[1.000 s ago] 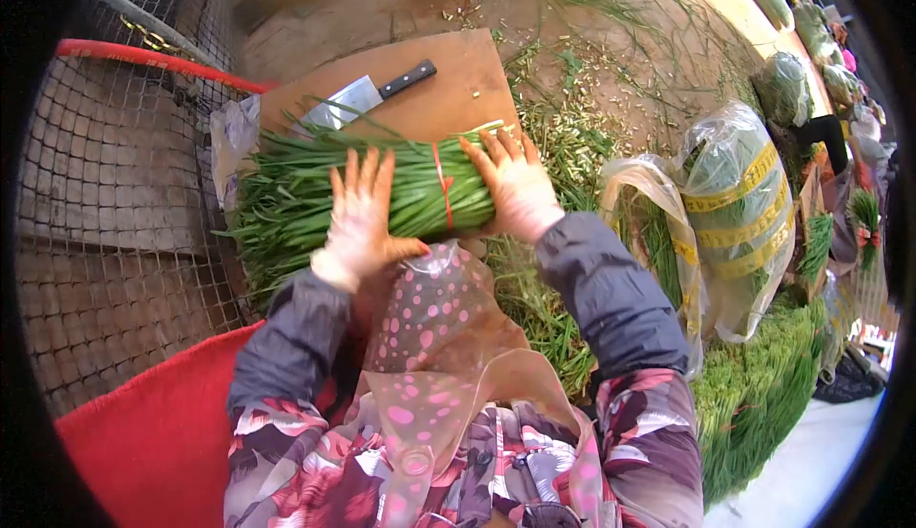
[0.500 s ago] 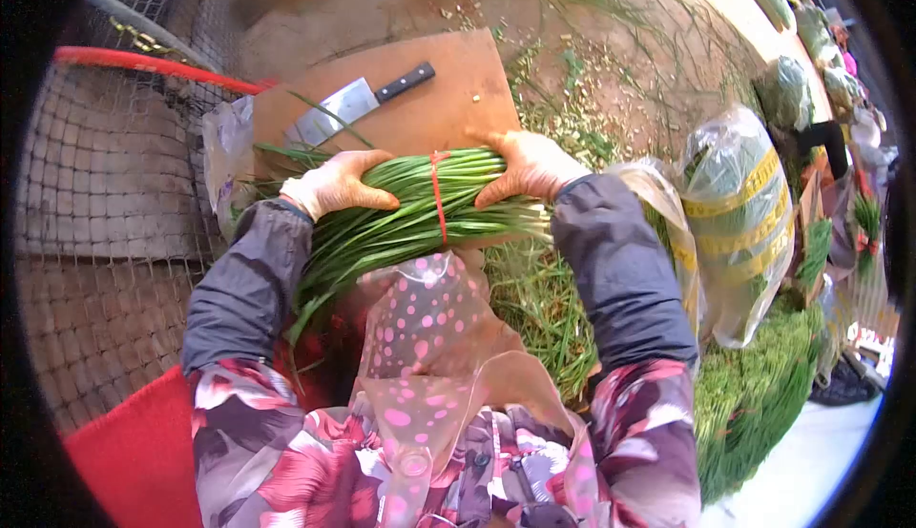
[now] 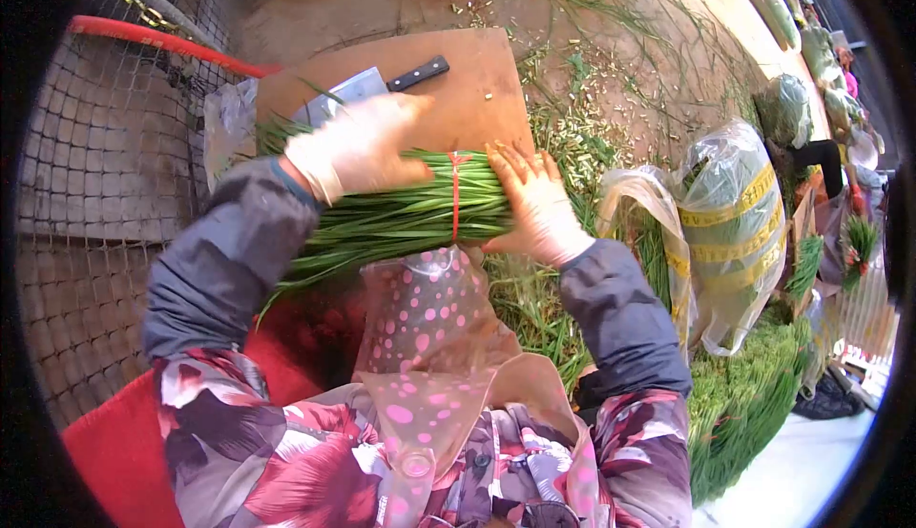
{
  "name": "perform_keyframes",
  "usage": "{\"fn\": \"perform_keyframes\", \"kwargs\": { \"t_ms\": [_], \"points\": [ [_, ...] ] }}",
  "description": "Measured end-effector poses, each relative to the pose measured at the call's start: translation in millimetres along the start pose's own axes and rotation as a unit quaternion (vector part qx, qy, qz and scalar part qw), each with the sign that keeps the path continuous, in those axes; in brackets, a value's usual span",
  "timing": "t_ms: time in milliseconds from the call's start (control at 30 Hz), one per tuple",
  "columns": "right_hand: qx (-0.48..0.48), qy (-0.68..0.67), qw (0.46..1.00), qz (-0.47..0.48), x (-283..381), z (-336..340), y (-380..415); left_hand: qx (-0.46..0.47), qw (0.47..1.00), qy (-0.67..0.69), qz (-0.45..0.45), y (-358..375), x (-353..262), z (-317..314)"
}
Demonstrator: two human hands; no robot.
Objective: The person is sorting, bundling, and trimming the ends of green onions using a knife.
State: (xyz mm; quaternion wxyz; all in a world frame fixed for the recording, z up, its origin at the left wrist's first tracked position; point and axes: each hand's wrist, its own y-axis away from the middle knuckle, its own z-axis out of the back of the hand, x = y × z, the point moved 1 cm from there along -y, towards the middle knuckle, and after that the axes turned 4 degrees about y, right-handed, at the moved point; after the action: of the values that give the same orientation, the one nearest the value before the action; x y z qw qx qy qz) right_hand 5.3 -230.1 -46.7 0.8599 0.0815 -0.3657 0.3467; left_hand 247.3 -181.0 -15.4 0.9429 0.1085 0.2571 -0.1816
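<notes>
A thick bunch of long green chives (image 3: 382,227), tied with a red band (image 3: 456,199), lies across the near edge of a brown cutting board (image 3: 477,99). Over the leafy side hovers my left hand (image 3: 358,146), blurred by motion, its thumb and fingers apart with nothing between them. My right hand (image 3: 544,208) presses against the stem end, fingers stretched and spread along it; the palm hides the cut ends. Beyond the bunch a cleaver (image 3: 417,74) with a black handle rests on the board, its blade partly behind my left hand.
Wire mesh (image 3: 95,165) and a red bar (image 3: 172,43) are at the left. Cut scraps (image 3: 582,108) litter the ground. At the right stand a plastic-wrapped bundle (image 3: 739,232) with yellow tape and a large pile of greens (image 3: 744,404). A pink-dotted apron (image 3: 420,309) covers my front.
My left hand has come off the leaves, moving up and right. My right hand has turned from gripping the stems to lying spread against their end. The bunch lies straighter.
</notes>
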Motion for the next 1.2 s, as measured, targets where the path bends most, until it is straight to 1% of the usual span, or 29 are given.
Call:
{"fn": "perform_keyframes", "kwargs": {
  "t_ms": [33, 67, 133, 167, 200, 233, 267, 333, 400, 467, 500, 600, 633, 667, 733, 767, 800, 833, 867, 900, 933, 967, 1000, 1067, 1100, 1133, 1200],
  "points": [
    [-0.082, 0.050, 0.992, 0.080, -2, -3, -1, -0.010, 0.999, -0.032, 0.004, 1, -3, -11],
    [-0.128, 0.097, 0.986, 0.053, -2, 7, -8, -0.024, 0.998, -0.063, 0.007, 2, -5, -20],
    [-0.179, 0.083, 0.978, 0.067, 3, 13, -20, -0.039, 0.997, -0.064, 0.026, 5, -9, -34],
    [-0.038, 0.180, 0.980, 0.078, 24, 15, -36, -0.073, 0.990, -0.114, 0.039, 4, -14, -52],
    [0.104, 0.273, 0.952, 0.090, 47, 12, -51, -0.089, 0.985, -0.123, 0.080, 5, -18, -58],
    [0.070, 0.259, 0.957, 0.108, 48, 11, -52, -0.096, 0.985, -0.122, 0.080, 4, -18, -60],
    [0.072, 0.261, 0.956, 0.111, 49, 5, -59, -0.106, 0.984, -0.119, 0.081, 5, -17, -61],
    [0.248, 0.357, 0.899, 0.051, 51, -13, -80, -0.121, 0.985, -0.092, 0.087, 8, -18, -63],
    [0.271, 0.350, 0.895, 0.052, 49, -21, -87, -0.136, 0.984, -0.064, 0.095, 10, -18, -68],
    [0.303, 0.400, 0.864, 0.047, 57, -23, -96, -0.183, 0.977, -0.049, 0.099, 13, -18, -74],
    [0.334, 0.423, 0.842, 0.037, 61, -24, -98, -0.190, 0.976, -0.045, 0.099, 14, -18, -77],
    [0.341, 0.434, 0.833, 0.035, 79, -22, -88, -0.195, 0.974, -0.052, 0.101, 16, -21, -77],
    [0.360, 0.438, 0.824, 0.006, 79, -24, -90, -0.196, 0.974, -0.048, 0.102, 17, -22, -76],
    [0.363, 0.439, 0.822, 0.005, 77, -25, -91, -0.182, 0.976, -0.061, 0.103, 17, -22, -74],
    [0.329, 0.388, 0.861, -0.024, 68, -26, -92, -0.164, 0.979, -0.072, 0.103, 17, -22, -73],
    [0.359, 0.386, 0.848, -0.052, 63, -26, -96, -0.148, 0.980, -0.084, 0.106, 17, -21, -74],
    [0.362, 0.384, 0.847, -0.054, 58, -26, -96, -0.136, 0.980, -0.097, 0.110, 15, -18, -75],
    [0.398, 0.252, 0.871, -0.142, 53, -27, -94, -0.130, 0.980, -0.093, 0.115, 15, -16, -75],
    [0.422, 0.113, 0.870, -0.229, 47, -28, -90, -0.126, 0.982, -0.086, 0.114, 15, -16, -76],
    [0.396, 0.069, 0.891, -0.213, 42, -28, -81, -0.119, 0.982, -0.089, 0.117, 14, -15, -76],
    [0.404, -0.037, 0.869, -0.285, 43, -26, -73, -0.112, 0.982, -0.090, 0.123, 13, -13, -79],
    [0.385, -0.079, 0.882, -0.261, 57, -23, -62, -0.136, 0.981, -0.090, 0.109, 14, -10, -82],
    [0.365, -0.123, 0.892, -0.237, 68, -22, -51, -0.130, 0.982, -0.084, 0.112, 14, -5, -85],
    [0.320, -0.175, 0.884, -0.294, 63, -28, -33, -0.155, 0.982, -0.056, 0.088, 16, -1, -87],
    [0.295, -0.154, 0.924, -0.187, 62, -32, -17, -0.179, 0.980, -0.044, 0.081, 16, 4, -91],
    [0.319, -0.090, 0.923, -0.198, 53, -33, -8, -0.183, 0.980, -0.022, 0.069, 16, 4, -89],
    [0.260, -0.068, 0.945, -0.188, 38, -48, 17, -0.122, 0.988, -0.017, 0.090, 9, 6, -85]
  ]
}}
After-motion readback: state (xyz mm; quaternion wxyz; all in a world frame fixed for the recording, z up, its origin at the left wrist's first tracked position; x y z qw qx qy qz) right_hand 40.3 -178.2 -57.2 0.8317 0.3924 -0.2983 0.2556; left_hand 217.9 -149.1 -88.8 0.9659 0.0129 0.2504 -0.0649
